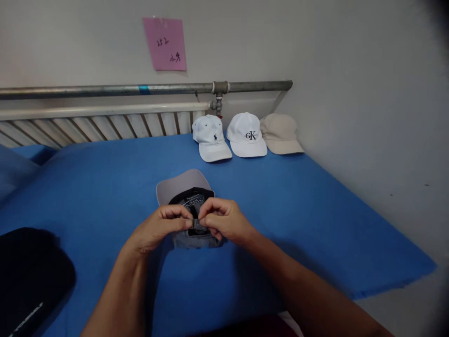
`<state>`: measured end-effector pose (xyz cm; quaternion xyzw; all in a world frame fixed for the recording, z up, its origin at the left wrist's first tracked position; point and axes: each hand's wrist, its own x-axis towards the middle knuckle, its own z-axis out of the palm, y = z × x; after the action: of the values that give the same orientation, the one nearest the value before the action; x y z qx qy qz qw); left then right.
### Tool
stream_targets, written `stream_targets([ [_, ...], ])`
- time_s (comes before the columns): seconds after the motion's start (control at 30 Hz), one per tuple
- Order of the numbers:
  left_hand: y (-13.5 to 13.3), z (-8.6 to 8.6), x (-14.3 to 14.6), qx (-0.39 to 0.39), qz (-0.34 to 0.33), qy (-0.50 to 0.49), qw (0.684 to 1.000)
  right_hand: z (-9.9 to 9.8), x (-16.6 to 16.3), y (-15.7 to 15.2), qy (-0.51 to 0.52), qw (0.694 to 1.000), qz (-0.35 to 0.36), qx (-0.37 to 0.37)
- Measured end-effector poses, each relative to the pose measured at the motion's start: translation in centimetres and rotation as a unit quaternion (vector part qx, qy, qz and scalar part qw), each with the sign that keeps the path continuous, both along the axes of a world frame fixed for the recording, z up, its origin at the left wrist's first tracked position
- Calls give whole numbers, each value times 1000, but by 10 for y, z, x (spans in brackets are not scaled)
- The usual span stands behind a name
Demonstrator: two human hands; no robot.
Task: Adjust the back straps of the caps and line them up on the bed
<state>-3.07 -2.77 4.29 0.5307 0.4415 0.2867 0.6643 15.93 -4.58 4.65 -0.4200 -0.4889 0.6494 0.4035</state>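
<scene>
- Forearms leave the frame at the lower edge; one black object, at left, is cut off, its form unclear.
- Three light caps stand along the rear of the blue-covered bench.
- One grey cap lies mid-bench, partly hidden by the hands.
- Left grip and right grip: each pinched closed on the cap's rear strap.
</scene>
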Motion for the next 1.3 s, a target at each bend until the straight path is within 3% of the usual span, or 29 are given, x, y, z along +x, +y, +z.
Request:
stream_targets([
  [0.47, -1, -2, -5, 10, -47, -4, 999, 0, 0, -3, -26, 999, 15, 23],
  [0.7, -1, -1, -3, -2, -40, 8, 999, 0, -2, -5, -87, 984, -21, 155],
  [1.3, 0, 2, -3, -3, -97, 39, 995, -10, -2, -5, -163, 942, -32, 293],
])
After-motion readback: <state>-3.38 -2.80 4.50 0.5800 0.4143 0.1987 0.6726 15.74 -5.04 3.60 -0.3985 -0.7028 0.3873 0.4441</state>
